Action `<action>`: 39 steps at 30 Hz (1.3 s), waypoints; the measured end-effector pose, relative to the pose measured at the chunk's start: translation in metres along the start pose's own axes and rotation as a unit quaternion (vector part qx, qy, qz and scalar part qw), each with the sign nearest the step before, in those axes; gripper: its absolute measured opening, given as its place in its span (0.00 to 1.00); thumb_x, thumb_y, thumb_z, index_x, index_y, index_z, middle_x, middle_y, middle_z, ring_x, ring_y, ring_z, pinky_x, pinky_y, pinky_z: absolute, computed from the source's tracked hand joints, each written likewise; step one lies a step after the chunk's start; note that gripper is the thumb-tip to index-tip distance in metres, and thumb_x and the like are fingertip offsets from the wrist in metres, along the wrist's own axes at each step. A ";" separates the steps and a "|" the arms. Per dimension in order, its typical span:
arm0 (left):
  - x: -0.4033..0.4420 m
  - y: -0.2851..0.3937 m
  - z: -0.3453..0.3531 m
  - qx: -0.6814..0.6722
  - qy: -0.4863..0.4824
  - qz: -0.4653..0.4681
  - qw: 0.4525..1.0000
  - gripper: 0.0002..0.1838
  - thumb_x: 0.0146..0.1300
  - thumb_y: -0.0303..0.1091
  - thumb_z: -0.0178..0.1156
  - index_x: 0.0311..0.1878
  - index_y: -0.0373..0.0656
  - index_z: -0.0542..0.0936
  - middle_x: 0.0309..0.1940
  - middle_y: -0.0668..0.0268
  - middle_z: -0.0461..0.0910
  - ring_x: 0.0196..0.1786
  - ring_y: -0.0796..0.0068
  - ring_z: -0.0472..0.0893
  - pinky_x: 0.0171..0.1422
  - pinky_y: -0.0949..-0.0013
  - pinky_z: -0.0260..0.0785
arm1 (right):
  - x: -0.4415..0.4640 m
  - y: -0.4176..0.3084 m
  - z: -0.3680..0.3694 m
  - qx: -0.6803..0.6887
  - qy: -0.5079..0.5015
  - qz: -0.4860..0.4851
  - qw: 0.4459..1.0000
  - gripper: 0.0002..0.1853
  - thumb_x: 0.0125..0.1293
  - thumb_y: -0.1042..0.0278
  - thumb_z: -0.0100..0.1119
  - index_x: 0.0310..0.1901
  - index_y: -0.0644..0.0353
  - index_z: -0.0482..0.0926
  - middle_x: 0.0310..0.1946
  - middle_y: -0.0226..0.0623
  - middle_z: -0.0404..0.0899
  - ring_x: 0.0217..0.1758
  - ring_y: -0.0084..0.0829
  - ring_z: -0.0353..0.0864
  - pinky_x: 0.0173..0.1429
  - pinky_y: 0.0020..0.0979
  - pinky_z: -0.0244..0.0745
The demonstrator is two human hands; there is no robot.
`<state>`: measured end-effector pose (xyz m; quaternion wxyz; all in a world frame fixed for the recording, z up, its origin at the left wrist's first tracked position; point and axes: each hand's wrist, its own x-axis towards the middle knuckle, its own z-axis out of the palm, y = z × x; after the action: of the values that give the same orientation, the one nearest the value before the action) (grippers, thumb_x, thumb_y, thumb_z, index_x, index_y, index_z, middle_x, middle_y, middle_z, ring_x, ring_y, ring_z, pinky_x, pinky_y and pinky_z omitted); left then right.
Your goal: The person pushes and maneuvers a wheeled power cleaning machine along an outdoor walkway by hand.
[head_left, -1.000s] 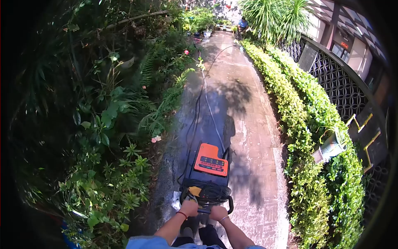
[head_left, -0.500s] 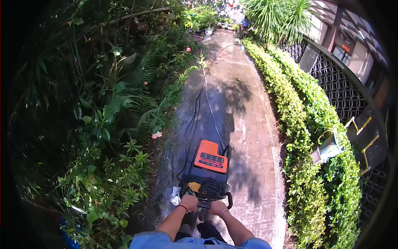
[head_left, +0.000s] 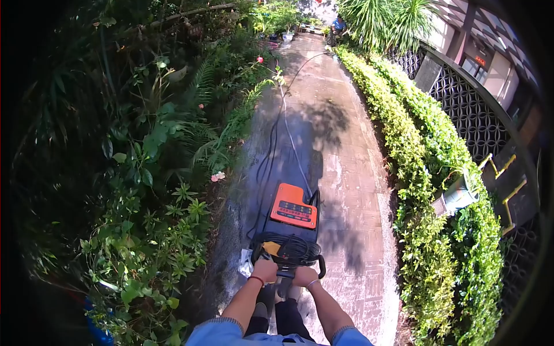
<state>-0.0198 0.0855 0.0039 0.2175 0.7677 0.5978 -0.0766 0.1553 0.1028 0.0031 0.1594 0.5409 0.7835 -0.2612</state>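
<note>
My left hand [head_left: 265, 270] and my right hand [head_left: 304, 276] are both wrapped round the black handle [head_left: 285, 273] of a machine that looks like a pressure washer. Its orange top cover [head_left: 293, 206] carries rows of dark labels and faces up from the black body. Just beyond my hands, a coiled black hose or cable [head_left: 297, 249] lies over the handle end, with a yellow piece [head_left: 270, 248] beside it. Something white and crumpled [head_left: 245, 263] hangs left of my left hand. The wheels, if any, are hidden.
A thin hose [head_left: 291, 135] and dark cables run ahead along the paved path [head_left: 346, 202]. Dense plants [head_left: 156, 190] border the left, a clipped hedge [head_left: 398, 132] the right. A bucket [head_left: 459, 196] sits in the hedge. Far ahead, a person in blue [head_left: 339, 26] is at the path's right edge.
The machine and both hands appear slightly higher in view, as does the scenery. My feet and legs show more below the handle. Both hands keep their grip.
</note>
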 end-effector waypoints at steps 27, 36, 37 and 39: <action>0.011 -0.007 -0.014 -0.032 -0.106 0.024 0.994 0.13 0.40 0.37 0.55 0.29 0.42 0.81 0.30 0.56 0.79 0.37 0.59 0.79 0.42 0.62 0.71 | 0.007 0.001 -0.010 0.028 -0.065 -0.017 0.997 0.15 0.41 0.64 0.51 0.31 0.62 0.80 0.31 0.50 0.78 0.37 0.44 0.79 0.44 0.38 0.73; 0.008 -0.005 -0.022 -0.039 -0.116 0.020 0.992 0.14 0.39 0.37 0.54 0.30 0.43 0.81 0.31 0.56 0.79 0.37 0.59 0.79 0.43 0.62 0.70 | 0.012 0.007 -0.002 0.041 -0.069 -0.031 0.996 0.15 0.41 0.64 0.52 0.30 0.62 0.80 0.31 0.50 0.78 0.36 0.44 0.79 0.44 0.38 0.73; 0.010 -0.007 -0.019 -0.040 -0.111 0.021 0.993 0.14 0.39 0.37 0.54 0.30 0.43 0.81 0.31 0.56 0.79 0.37 0.59 0.79 0.43 0.62 0.70 | 0.013 0.007 -0.002 0.044 -0.073 -0.033 0.996 0.15 0.41 0.64 0.52 0.30 0.62 0.80 0.31 0.50 0.78 0.36 0.44 0.79 0.44 0.38 0.73; 0.014 -0.009 -0.015 -0.036 -0.120 0.030 0.992 0.14 0.39 0.37 0.54 0.30 0.44 0.81 0.31 0.56 0.79 0.37 0.59 0.79 0.42 0.62 0.71 | 0.017 0.010 0.001 0.043 -0.079 -0.044 0.995 0.15 0.40 0.64 0.52 0.30 0.62 0.80 0.31 0.50 0.78 0.36 0.44 0.78 0.44 0.38 0.73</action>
<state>-0.0271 0.1059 0.0103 0.3172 0.7622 0.5467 -0.1402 0.1581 0.1177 -0.0094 0.1855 0.4899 0.7796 -0.3432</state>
